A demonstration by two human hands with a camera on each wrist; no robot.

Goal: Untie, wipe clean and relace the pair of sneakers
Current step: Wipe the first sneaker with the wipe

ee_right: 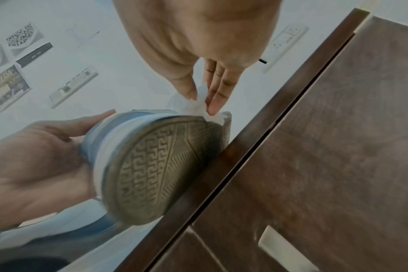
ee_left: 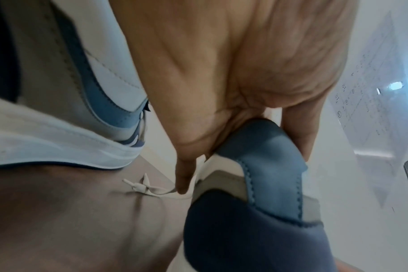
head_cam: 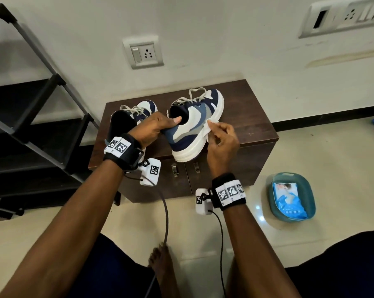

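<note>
Left hand (head_cam: 153, 127) grips the right-side sneaker (head_cam: 194, 123) at the heel collar, thumb curled over the rim, heel lifted and tilted off the tabletop (head_cam: 252, 117). From the right wrist view the patterned outsole (ee_right: 161, 165) hangs past the cabinet's front edge, so the hand seems to carry most of the weight. Right hand (head_cam: 221, 136) pinches a white wipe (head_cam: 207, 124) between thumb and fingers (ee_right: 216, 92) and presses it on the white midsole at the side. Second sneaker (head_cam: 136, 112) sits on the tabletop just left of the held one, partly behind the left wrist. Risks: the heel collar is soft, so a hard wiping stroke could twist the sneaker out of that one-handed grip and drop it off the edge to the floor. The wipe is held by a small pinch and could bunch or slip, leaving fingers rubbing bare sole. A loose lace end (ee_left: 140, 187) trails on the tabletop by the left fingers and could snag or drag under the shoe. Laces on both look at least partly threaded, with slack loops; can't tell how far they are undone. Hidden: the far side and toe of the held sneaker, most of the second sneaker's near side, and how dirty the wipe is. Wipe pack (head_cam: 289, 198) sits in a teal basin (head_cam: 310, 190) on the floor to the right, well apart. Left wrist view is blurred at close range.
</note>
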